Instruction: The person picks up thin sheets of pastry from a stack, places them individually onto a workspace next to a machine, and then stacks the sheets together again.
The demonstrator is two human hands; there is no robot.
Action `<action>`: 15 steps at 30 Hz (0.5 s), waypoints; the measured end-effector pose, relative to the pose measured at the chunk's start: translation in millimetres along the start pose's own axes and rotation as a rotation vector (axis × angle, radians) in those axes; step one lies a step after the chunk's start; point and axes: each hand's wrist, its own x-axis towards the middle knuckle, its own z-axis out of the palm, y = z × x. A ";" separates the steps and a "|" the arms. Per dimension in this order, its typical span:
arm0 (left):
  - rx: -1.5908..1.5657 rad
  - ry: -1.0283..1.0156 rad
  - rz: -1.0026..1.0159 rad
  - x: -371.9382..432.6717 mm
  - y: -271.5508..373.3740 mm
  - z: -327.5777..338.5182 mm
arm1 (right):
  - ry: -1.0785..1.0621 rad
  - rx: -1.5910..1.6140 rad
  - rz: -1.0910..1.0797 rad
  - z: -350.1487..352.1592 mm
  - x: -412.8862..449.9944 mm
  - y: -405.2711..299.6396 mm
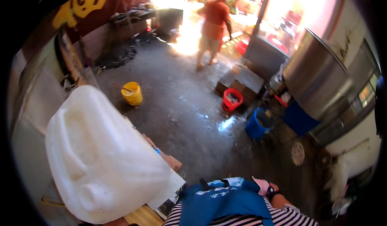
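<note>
A large white translucent plastic jerrycan [102, 153] fills the lower left, its round cap towards me. At the bottom edge, a strip of my left hand [113, 222] shows just below the jerrycan; its fingers are hidden, so a grip cannot be made out. My right hand [273, 187], with a dark band at the wrist, is low in front of me beside a pink cloth [262, 185]. Its fingers are mostly hidden. A blue apron [223, 205] covers my striped shirt.
A yellow bucket [132, 94] holding a stick, a red bucket [232, 100] and a blue bin [258, 124] stand on the wet-looking floor. Boxes [248, 80] are near the doorway, where a person in orange [214, 23] walks. A large metal cylinder [314, 75] is at right.
</note>
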 end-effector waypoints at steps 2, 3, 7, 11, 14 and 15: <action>-0.002 0.064 -0.023 -27.2 18.1 -23.1 | -0.069 0.029 0.039 0.9 18.4 6.4; -0.002 0.090 -0.033 -40.7 29.4 -28.4 | -0.089 0.025 0.041 0.8 26.2 9.1; 0.021 0.183 -0.022 -108.1 87.1 -46.4 | 0.146 -0.462 -0.058 47.8 -9.8 -8.4; -0.032 0.163 0.061 -164.9 162.6 -22.0 | 0.072 -1.161 -0.481 26.3 31.8 -11.1; -0.128 0.056 0.170 -199.6 231.4 12.7 | 0.066 -0.885 -0.509 15.5 13.5 -20.8; -0.165 -0.002 0.207 -211.9 253.7 26.6 | 0.058 -0.852 -0.536 8.4 7.2 -26.7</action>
